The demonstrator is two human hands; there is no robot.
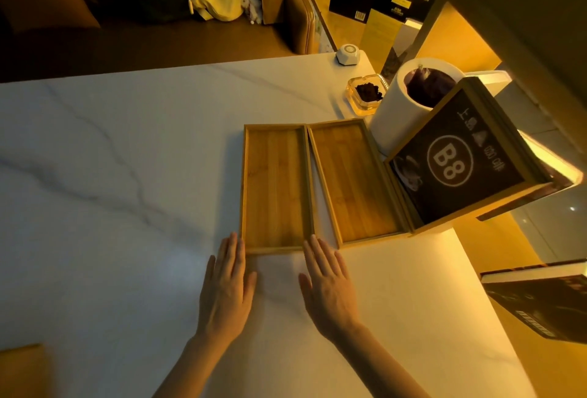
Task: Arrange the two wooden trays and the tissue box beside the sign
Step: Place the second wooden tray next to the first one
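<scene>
Two empty wooden trays lie side by side on the white marble table [111,159]. The left tray [274,188] and the right tray [352,181] nearly touch along their long sides. The right tray's far side rests against the dark "B8" sign [457,159] in its wooden frame. My left hand [227,286] lies flat and open, fingertips at the near left corner of the left tray. My right hand [330,286] is flat and open too, fingertips at that tray's near right corner. A white cylindrical holder [400,105] with a dark opening stands behind the sign; I cannot tell whether it is the tissue box.
A glass ashtray [367,94] with dark grounds and a small white call button [348,54] sit at the table's far right corner. A wooden item [22,369] shows at the near left edge. A dark book [546,299] lies off the table's right side. Seats stand beyond the far edge.
</scene>
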